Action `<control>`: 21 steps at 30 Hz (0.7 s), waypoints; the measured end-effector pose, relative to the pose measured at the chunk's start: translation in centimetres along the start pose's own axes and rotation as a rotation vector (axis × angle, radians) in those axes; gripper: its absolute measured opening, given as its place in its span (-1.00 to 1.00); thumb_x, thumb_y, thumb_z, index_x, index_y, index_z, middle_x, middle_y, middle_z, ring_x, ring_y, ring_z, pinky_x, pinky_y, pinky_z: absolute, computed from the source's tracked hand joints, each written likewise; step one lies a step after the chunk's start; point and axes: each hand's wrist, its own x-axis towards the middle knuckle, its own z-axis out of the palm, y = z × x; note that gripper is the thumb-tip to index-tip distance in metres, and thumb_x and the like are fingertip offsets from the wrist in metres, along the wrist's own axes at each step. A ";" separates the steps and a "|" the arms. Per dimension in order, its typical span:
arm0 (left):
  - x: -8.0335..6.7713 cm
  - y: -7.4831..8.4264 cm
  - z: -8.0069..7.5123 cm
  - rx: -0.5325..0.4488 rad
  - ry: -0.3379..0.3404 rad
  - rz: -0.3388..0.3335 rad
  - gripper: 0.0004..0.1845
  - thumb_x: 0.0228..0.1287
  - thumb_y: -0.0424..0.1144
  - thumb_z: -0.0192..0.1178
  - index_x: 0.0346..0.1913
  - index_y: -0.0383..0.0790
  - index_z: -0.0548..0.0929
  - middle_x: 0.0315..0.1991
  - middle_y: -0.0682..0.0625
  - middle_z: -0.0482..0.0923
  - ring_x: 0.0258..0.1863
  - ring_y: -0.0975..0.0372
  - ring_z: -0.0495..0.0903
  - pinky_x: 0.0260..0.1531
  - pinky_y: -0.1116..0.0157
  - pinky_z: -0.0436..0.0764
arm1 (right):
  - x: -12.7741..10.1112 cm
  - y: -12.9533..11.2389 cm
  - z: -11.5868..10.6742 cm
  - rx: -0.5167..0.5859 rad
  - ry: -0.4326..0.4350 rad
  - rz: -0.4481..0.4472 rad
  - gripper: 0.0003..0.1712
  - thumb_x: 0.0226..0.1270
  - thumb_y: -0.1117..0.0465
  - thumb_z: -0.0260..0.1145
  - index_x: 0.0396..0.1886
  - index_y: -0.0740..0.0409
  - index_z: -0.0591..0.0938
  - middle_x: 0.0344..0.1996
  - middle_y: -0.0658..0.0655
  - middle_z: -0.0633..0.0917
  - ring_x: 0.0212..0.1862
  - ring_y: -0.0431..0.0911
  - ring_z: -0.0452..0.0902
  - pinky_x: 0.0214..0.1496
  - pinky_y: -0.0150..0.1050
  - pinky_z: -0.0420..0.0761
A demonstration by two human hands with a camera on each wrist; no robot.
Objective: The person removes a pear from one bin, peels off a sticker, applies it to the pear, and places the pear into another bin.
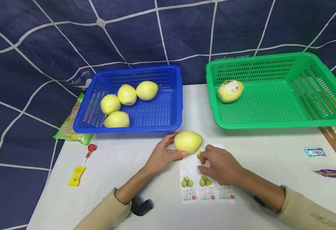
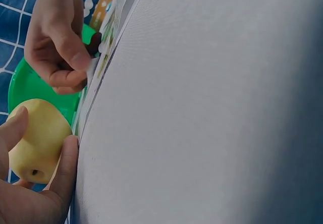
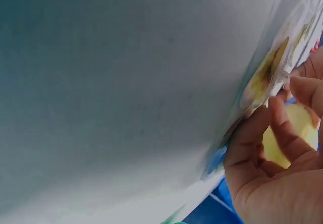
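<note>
Yellow pears (image 1: 127, 102), blue basket (image 1: 173, 118), green basket (image 1: 271, 123).

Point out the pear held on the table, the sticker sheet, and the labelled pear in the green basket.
held pear (image 1: 188, 141), head view, middle of its yellow skin.
sticker sheet (image 1: 188, 188), head view, lower left sticker on the sheet.
labelled pear (image 1: 226, 94), head view, bare skin left of its label.

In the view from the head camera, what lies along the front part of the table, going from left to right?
Yellow sachet → red lollipop → left hand → pear it holds → right hand pinching at the sticker sheet → blue sweet wrapper → purple sweet wrapper.
</note>
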 end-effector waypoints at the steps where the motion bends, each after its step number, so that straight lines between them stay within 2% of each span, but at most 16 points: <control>1: 0.0 0.0 0.0 0.000 0.001 -0.001 -0.21 0.13 -0.45 0.42 0.42 -0.21 0.32 0.25 -0.26 0.42 -0.20 0.01 0.72 -0.16 0.16 0.70 | 0.0 0.1 -0.1 0.028 -0.003 -0.015 -0.82 0.12 0.25 0.44 -0.54 -0.07 0.61 -0.50 -0.13 0.42 -0.53 -0.29 0.27 -0.54 -0.41 0.37; 5: 0.0 0.1 0.0 0.004 0.002 -0.003 -0.21 0.13 -0.44 0.42 0.42 -0.20 0.32 0.25 -0.26 0.42 -0.19 0.00 0.71 -0.16 0.17 0.70 | -0.1 0.6 -0.6 0.163 -0.018 -0.046 -0.80 0.11 0.40 0.34 -0.50 -0.02 0.67 -0.43 -0.15 0.51 -0.41 -0.28 0.38 -0.38 -0.38 0.48; 8: 0.0 0.0 0.0 0.015 -0.003 -0.002 -0.21 0.13 -0.41 0.43 0.43 -0.19 0.31 0.25 -0.25 0.42 -0.19 0.01 0.72 -0.15 0.18 0.69 | -0.2 1.0 -1.0 0.294 -0.030 0.001 -0.76 0.09 0.45 0.30 -0.51 -0.01 0.63 -0.41 -0.15 0.55 -0.34 -0.23 0.44 -0.28 -0.35 0.51; 11: 0.0 0.0 0.0 0.032 -0.005 0.001 -0.20 0.13 -0.39 0.44 0.43 -0.17 0.32 0.25 -0.24 0.43 -0.20 0.02 0.72 -0.14 0.19 0.69 | -0.3 1.4 -1.4 0.455 -0.040 0.067 -0.75 0.12 0.49 0.23 -0.55 0.04 0.57 -0.33 -0.03 0.59 -0.26 -0.13 0.48 -0.26 -0.32 0.56; 14: 0.0 0.0 0.0 0.043 -0.002 0.000 -0.20 0.12 -0.38 0.45 0.43 -0.16 0.33 0.24 -0.22 0.44 -0.20 0.02 0.72 -0.14 0.19 0.69 | -0.3 1.7 -1.8 0.598 -0.049 0.110 -0.76 0.18 0.50 0.13 -0.56 0.13 0.52 -0.12 0.17 0.60 -0.16 -0.03 0.51 -0.32 -0.26 0.64; 18: 0.0 0.0 -0.1 0.060 0.002 -0.003 -0.20 0.12 -0.37 0.45 0.43 -0.15 0.33 0.24 -0.21 0.45 -0.20 0.03 0.72 -0.14 0.20 0.68 | -0.3 2.0 -2.3 0.709 -0.087 0.162 -0.80 0.22 0.44 0.02 -0.56 0.18 0.45 0.13 0.32 0.51 -0.31 0.05 0.58 -0.52 -0.21 0.60; 21: 0.0 0.0 -0.1 0.071 0.003 -0.004 -0.20 0.12 -0.35 0.46 0.43 -0.13 0.33 0.24 -0.19 0.46 -0.20 0.04 0.72 -0.14 0.20 0.67 | -0.2 2.2 -2.4 0.740 -0.119 0.178 -0.83 0.21 0.42 0.00 -0.54 0.19 0.42 0.17 0.32 0.51 -0.47 0.03 0.52 -0.60 -0.27 0.46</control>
